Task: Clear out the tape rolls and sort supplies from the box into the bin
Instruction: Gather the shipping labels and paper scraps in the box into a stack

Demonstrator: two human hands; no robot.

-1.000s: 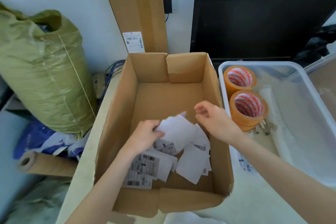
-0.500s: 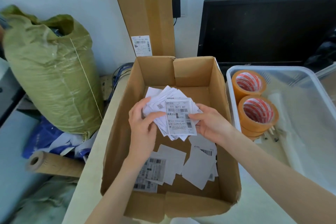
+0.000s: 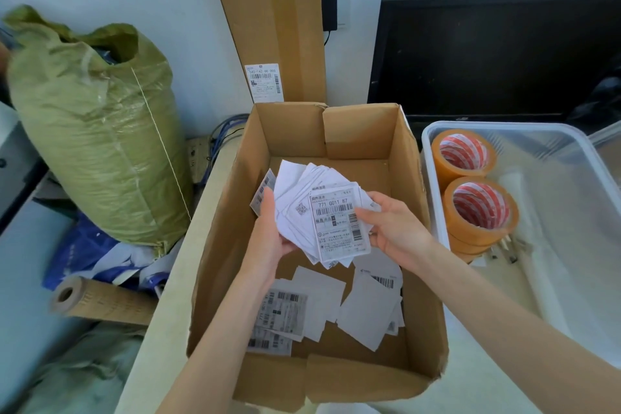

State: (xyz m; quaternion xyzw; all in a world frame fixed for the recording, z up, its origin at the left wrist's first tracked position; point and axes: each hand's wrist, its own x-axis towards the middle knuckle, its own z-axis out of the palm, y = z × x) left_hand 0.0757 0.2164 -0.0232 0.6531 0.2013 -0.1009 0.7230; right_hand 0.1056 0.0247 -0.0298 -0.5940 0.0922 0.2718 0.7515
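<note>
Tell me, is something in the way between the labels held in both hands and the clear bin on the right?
Only the box's right wall stands between the stack of labels and the bin. Both the left hand and right hand hold the stack near the rim's height. Tape rolls fill the bin's near-left corner.

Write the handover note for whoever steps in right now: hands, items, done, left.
Left hand and right hand both hold a fanned stack of labels over the cardboard box.
More loose labels lie on the box floor.
Done: tape rolls sit in the clear bin.
Left: move the held stack to the bin, then collect the loose labels.
</note>
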